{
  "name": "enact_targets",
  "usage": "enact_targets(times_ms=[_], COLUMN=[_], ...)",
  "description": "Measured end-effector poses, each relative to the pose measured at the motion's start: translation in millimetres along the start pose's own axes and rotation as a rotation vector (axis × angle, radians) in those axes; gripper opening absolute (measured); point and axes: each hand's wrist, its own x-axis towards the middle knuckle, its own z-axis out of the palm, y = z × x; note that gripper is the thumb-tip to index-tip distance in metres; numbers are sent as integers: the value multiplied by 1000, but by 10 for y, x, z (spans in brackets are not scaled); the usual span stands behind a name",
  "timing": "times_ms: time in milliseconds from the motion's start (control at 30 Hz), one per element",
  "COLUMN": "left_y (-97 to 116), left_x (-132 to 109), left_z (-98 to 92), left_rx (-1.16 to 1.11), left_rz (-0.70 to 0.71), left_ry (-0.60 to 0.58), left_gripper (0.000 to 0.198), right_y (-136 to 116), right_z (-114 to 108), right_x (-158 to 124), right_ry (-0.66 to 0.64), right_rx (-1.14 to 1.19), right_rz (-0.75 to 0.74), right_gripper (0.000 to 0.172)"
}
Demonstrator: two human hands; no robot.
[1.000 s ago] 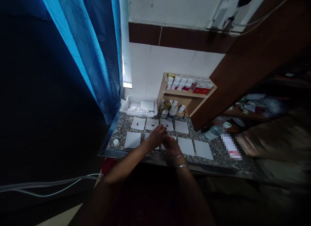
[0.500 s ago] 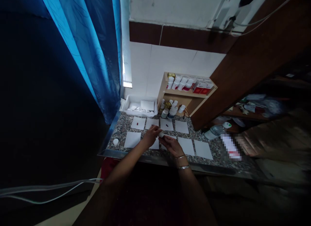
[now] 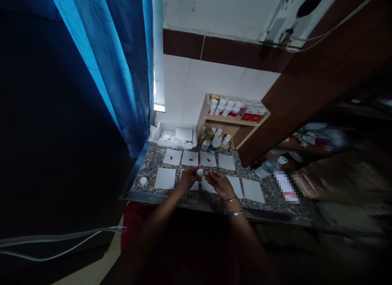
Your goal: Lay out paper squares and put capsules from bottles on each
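A small white pill bottle (image 3: 200,172) is in my left hand (image 3: 189,177), tilted toward the right above the paper squares. Close to the bottle's right end, my right hand (image 3: 221,184) has its thumb and fingers pinched together; whatever is between them is too small to make out. Under the hands lie white paper squares in two rows. Small dark red pills rest on the back-row left paper (image 3: 169,159), on the second paper (image 3: 187,154) and on the third paper (image 3: 204,161). A round white cap (image 3: 143,181) lies at the counter's left.
At the back stand a white plastic tray (image 3: 157,143) with folded papers and a wooden shelf (image 3: 231,121) of bottles and boxes. On the right are a clear bottle (image 3: 269,167) and a blurred-out white item (image 3: 286,188). A blue curtain (image 3: 122,85) hangs left.
My right hand has drawn a little to the right of the bottle, its fingers now pinched. The bottle stays in my left hand. The view has shifted slightly.
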Motion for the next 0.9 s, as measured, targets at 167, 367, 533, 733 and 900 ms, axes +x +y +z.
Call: enact_targets(times_ms=[167,367,533,733,900], left_y=[-8,-34,-117,-200,-78], left_x=[-29,-39,-56,-84,-82], left_z=[45,80,152,270,260], left_rx=[-69,-117,-215,-397,-296], left_rz=[-77,-74,-131,-224,-273], left_ry=[-8,-16,-50,-44,-1], left_gripper=[43,43,46,51,47], right_y=[-182,-306,-377,-324,-134], right_z=[91,262,341,306,306], right_x=[-47,-87,-7,245,368], right_ry=[49,-17,36,204,255], right_rx=[-125,-525,-546,11,249], right_rz=[-97,-279,-344,-257,-228], right_gripper=[34,27,24,28,25])
